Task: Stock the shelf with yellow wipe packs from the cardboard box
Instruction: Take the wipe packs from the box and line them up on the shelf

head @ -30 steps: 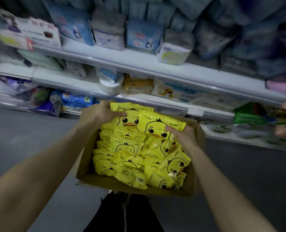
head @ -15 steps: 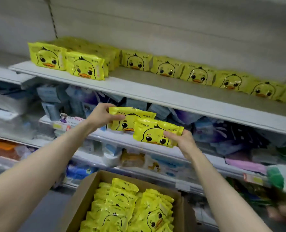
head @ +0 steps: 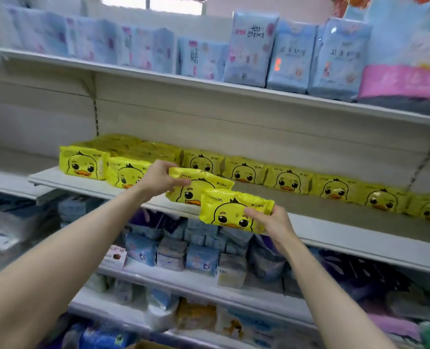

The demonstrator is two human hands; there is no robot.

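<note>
- While both arms reach up at mid-frame, the left hand (head: 158, 178) has its fingers clamped on one yellow wipe pack (head: 204, 183) just over the shelf (head: 334, 210) edge.
- The right hand (head: 272, 220) grips a second pack (head: 230, 210), overlapping the first, lower right.
- A row of duck packs (head: 288, 178) lines the shelf's back.
- A corner of the cardboard box (head: 146, 345) peeks in at bottom centre.

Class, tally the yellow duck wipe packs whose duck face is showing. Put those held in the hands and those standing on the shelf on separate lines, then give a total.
Yellow plastic duck-face wipe packs held, one in the left hand and one in the right hand: 2
Same packs standing on the white shelf, faces showing: 8
Total: 10
</note>
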